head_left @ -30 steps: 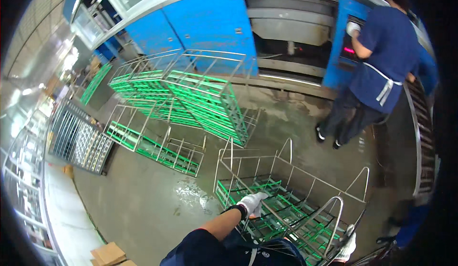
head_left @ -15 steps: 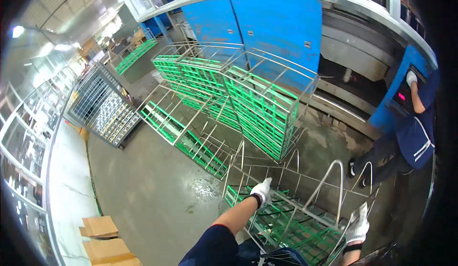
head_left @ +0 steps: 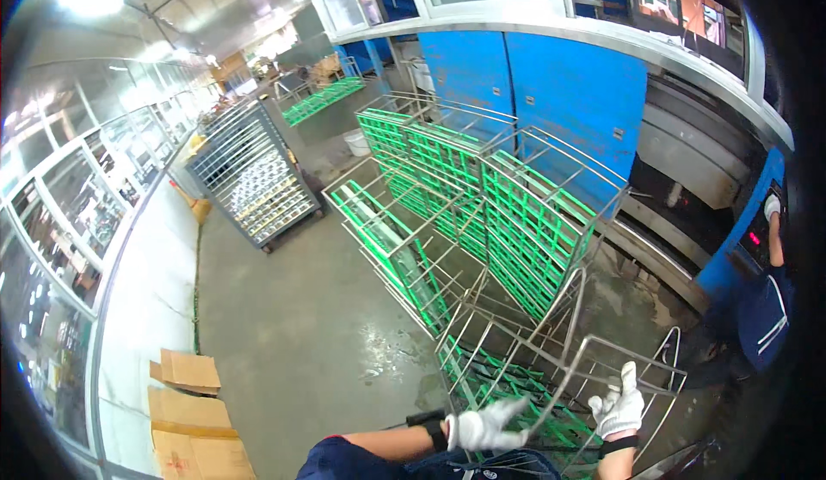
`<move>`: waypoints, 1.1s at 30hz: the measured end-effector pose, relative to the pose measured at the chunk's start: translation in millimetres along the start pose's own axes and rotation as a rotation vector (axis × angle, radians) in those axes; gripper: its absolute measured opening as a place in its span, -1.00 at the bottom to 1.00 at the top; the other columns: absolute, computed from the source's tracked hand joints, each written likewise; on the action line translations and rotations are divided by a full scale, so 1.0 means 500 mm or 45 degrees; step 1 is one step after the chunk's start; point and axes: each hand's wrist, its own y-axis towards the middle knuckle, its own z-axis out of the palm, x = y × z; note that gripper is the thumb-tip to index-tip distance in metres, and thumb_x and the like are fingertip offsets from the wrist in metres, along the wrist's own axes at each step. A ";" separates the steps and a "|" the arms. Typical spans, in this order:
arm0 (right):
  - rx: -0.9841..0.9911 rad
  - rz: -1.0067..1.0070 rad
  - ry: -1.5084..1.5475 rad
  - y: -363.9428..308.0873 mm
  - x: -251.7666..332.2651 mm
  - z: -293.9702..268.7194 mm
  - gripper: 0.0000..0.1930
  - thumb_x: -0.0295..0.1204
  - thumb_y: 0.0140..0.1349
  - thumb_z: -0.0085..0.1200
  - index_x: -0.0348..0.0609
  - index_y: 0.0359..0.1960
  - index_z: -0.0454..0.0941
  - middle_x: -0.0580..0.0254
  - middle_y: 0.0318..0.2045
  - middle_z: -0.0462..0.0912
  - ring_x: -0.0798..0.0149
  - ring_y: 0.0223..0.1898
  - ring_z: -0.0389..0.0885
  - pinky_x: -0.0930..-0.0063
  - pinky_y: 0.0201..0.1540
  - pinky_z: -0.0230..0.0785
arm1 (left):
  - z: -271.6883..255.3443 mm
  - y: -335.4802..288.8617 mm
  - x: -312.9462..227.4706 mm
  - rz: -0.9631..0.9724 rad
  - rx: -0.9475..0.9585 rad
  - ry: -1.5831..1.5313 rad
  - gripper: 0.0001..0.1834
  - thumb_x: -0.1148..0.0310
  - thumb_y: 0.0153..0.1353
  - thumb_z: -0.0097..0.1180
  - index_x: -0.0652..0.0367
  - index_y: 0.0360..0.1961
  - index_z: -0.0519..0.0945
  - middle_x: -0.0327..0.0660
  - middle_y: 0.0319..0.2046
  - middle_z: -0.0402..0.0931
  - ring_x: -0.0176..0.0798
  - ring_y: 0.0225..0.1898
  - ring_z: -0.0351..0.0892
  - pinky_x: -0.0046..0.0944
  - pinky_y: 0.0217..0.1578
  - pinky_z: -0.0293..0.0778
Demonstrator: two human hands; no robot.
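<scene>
My left hand (head_left: 487, 426), in a white glove and slightly blurred, is open with its fingers stretched to the right. It is over the near side of a metal wire rack (head_left: 551, 411) with green slats. My right hand (head_left: 619, 409), also white-gloved, is open at the rack's right end, its fingers and thumb apart. Neither hand visibly holds anything. Bent metal tubes of the rack rise between and beyond the two hands. I cannot tell whether the left fingertips touch the nearest tube.
More green-slatted metal racks (head_left: 538, 230) stand ahead, before blue panels (head_left: 576, 93). A grey slatted cart (head_left: 258, 179) is farther left. Flattened cardboard (head_left: 194, 411) lies lower left by the white wall. At right, another person's gloved hand (head_left: 772, 206) is at a control panel.
My view has swung left. My left hand has come off the rack's rail and drawn back toward me. The right hand has shifted and its fingers have spread.
</scene>
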 end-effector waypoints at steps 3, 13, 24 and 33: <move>0.177 0.054 0.063 -0.020 -0.033 0.028 -0.51 0.16 0.20 0.30 0.00 -0.40 0.49 0.53 -0.77 0.09 0.44 -0.82 0.14 0.39 -0.72 0.33 | 0.117 -0.039 0.053 0.062 -0.367 0.206 0.14 -0.09 0.16 0.30 0.17 0.56 -0.06 0.37 0.51 -0.20 0.41 0.52 -0.11 0.08 0.47 0.04; 0.928 0.163 -0.159 -0.130 -0.210 0.098 -0.55 -0.04 0.36 0.21 -0.10 -0.55 0.51 0.31 -0.69 0.46 0.19 -0.58 0.64 0.13 -0.32 0.63 | 0.149 -0.283 0.126 -0.603 -0.807 -0.430 -0.27 0.12 0.40 0.14 -0.16 0.53 0.17 -0.07 0.08 0.61 -0.20 -0.15 0.62 -0.23 -0.06 0.54; 0.833 -0.059 -0.538 -0.144 -0.297 0.161 -0.40 0.02 0.41 0.11 -0.49 -0.13 0.60 0.01 -0.53 0.67 0.07 -0.55 0.67 0.27 -0.39 0.63 | 0.104 -0.327 0.273 -0.447 -1.003 0.130 -0.36 0.15 0.44 0.05 -0.08 0.50 0.25 -0.06 0.11 0.59 -0.22 0.01 0.65 -0.25 -0.04 0.59; 0.953 -0.210 -0.657 -0.083 -0.304 0.282 -0.67 -0.19 0.34 0.24 -0.27 -0.13 0.66 0.12 -0.36 0.73 0.23 -0.48 0.67 0.34 -0.38 0.54 | -0.157 -0.266 0.232 -0.497 -0.830 -0.263 -0.41 0.15 0.41 0.06 -0.02 0.43 0.35 -0.05 -0.09 0.69 -0.26 -0.51 0.69 -0.22 -0.37 0.63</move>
